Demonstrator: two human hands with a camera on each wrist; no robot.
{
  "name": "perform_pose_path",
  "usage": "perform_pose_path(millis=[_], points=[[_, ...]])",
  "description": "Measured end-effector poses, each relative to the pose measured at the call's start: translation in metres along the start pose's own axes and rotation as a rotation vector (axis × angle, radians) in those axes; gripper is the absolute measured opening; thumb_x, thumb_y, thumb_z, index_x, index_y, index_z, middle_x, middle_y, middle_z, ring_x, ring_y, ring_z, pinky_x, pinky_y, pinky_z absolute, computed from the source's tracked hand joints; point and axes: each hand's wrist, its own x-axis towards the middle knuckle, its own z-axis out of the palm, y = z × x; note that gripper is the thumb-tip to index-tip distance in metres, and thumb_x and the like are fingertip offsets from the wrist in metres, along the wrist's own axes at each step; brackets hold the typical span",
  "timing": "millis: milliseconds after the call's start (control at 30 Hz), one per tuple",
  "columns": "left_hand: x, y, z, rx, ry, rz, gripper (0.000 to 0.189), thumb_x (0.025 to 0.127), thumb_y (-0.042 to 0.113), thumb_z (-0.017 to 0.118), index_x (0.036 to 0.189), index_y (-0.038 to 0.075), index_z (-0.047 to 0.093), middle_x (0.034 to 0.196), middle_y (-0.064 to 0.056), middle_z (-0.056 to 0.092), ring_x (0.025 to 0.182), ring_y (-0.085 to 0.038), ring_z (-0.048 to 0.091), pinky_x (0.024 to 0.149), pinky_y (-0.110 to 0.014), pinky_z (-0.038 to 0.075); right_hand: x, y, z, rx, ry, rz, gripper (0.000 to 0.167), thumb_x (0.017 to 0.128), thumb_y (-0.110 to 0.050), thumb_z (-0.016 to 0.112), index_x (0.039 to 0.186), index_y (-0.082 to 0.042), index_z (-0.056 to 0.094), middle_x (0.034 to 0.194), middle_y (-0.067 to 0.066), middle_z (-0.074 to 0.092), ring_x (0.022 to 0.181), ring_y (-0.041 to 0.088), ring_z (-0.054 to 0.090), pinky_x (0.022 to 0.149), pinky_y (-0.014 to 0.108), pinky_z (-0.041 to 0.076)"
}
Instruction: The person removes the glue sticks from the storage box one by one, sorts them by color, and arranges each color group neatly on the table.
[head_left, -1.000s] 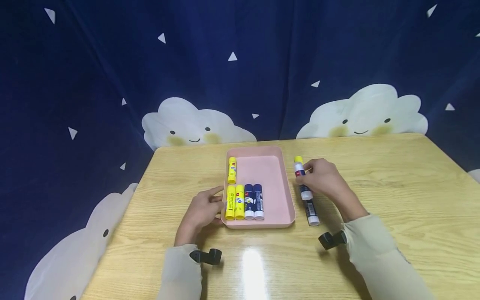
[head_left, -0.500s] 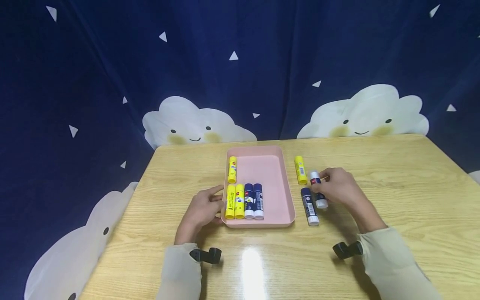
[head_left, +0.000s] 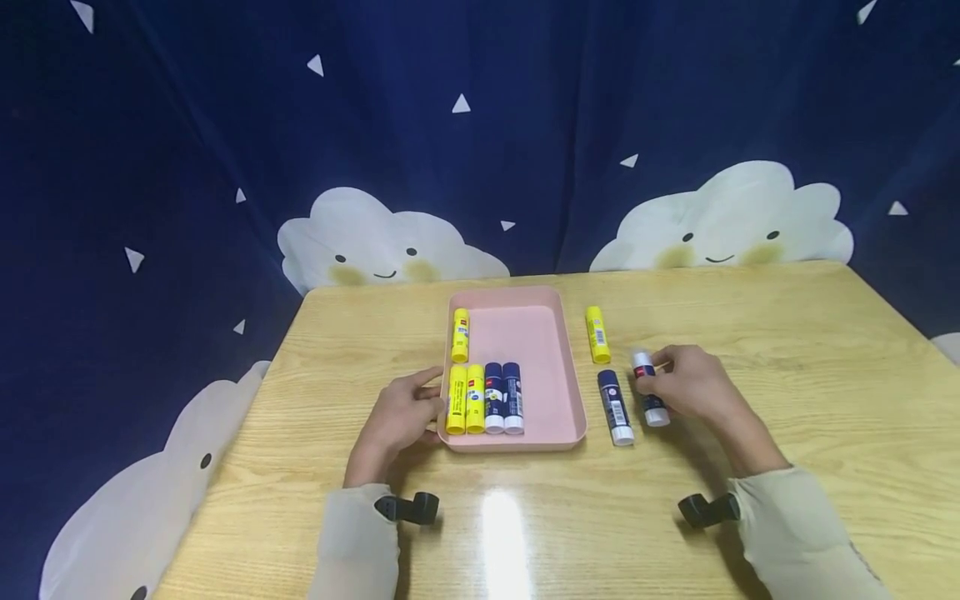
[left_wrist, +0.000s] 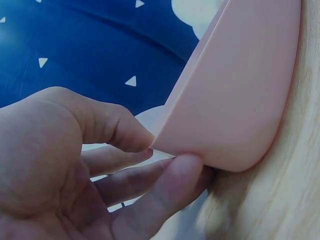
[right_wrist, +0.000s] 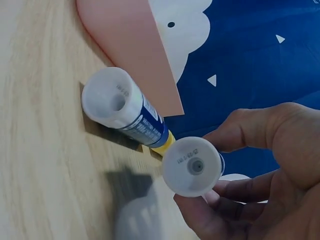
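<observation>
In the head view my right hand (head_left: 693,383) pinches a navy-and-white glue stick (head_left: 644,364) between thumb and fingers, right of the tray. Its round white end (right_wrist: 191,167) faces the right wrist camera. A glue stick with a navy cap and white base (head_left: 616,408) lies just left of it, and a yellow glue stick (head_left: 597,335) lies farther back. My left hand (head_left: 400,419) touches the near left corner of a pink tray (head_left: 551,429). In the left wrist view its fingertips rest against the tray's wall (left_wrist: 235,100), loosely bent.
Inside the tray, yellow glue sticks (head_left: 457,400) and navy-capped ones (head_left: 493,398) lie side by side along the near left. One more yellow stick (head_left: 460,335) lies behind them. A dark blue curtain (head_left: 420,100) hangs behind the wooden table (head_left: 787,350).
My right hand has moved the navy-and-white glue stick rightward, away from the yellow stick and navy-capped stick it overlapped, and toward me. My left hand has stayed at the tray corner.
</observation>
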Motion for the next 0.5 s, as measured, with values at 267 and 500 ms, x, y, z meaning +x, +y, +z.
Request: perform_pose_path(millis=[267, 500], points=[[0.001, 0.001, 0.000, 0.009, 0.005, -0.009, 0.061, 0.089, 0.007, 0.060, 0.149, 0.015, 0.050, 0.130, -0.017, 0.063, 0.090, -0.023, 0.068, 0.062, -0.033, 0.061, -0.002, 0.007, 0.004, -0.009, -0.023, 0.009, 0.059, 0.086, -0.019, 0.072, 0.125, 0.019, 0.052, 0.101, 0.025, 0.063, 0.073, 0.022, 0.064, 0.061, 0.032, 0.058], [0.001, 0.001, 0.001, 0.009, 0.013, -0.026, 0.062, 0.088, 0.007, 0.061, 0.149, 0.017, 0.050, 0.129, -0.015, 0.064, 0.090, -0.022, 0.068, 0.062, -0.033, 0.061, 0.000, 0.013, 0.007, -0.050, -0.020, 0.012, 0.056, 0.084, -0.019, 0.072, 0.122, 0.018, 0.054, 0.098, 0.024, 0.064, 0.076, 0.024, 0.063, 0.061, 0.032, 0.056]])
